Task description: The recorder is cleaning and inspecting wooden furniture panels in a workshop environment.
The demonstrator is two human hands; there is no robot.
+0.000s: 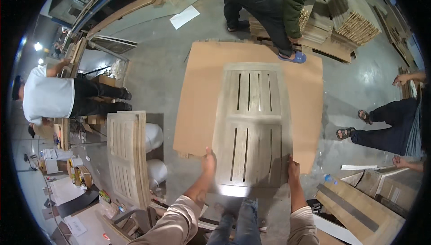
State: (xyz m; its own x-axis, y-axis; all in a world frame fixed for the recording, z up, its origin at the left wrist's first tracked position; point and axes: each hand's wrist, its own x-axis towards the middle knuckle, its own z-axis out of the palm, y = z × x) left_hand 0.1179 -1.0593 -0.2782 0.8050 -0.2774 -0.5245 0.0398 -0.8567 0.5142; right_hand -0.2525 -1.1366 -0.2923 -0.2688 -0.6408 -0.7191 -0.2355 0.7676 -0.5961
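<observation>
A grey slatted wooden panel [253,124] lies flat on a large sheet of brown cardboard [202,97] spread over the concrete floor [152,65]. The panel has two groups of long slots, one above the other. At its near edge, the left hand [208,160] clasps the left corner with its fingers wrapped round the edge, and the right hand [293,168] clasps the right corner in the same way; both sleeves are pale and pushed up the forearms.

At the far edge of the panel, a person in a green top and blue sandals [294,56] bends over stacks of slatted wood [354,29]. To the right of the panel, a person in dark trousers and sandals [354,130] stands on the floor. To its left, a second slatted panel [128,157] stands against white rolls [155,137], and beyond that a person in a white shirt [47,97] leans over a counter [65,133]. A white sheet [184,17] lies on the floor beyond the cardboard.
</observation>
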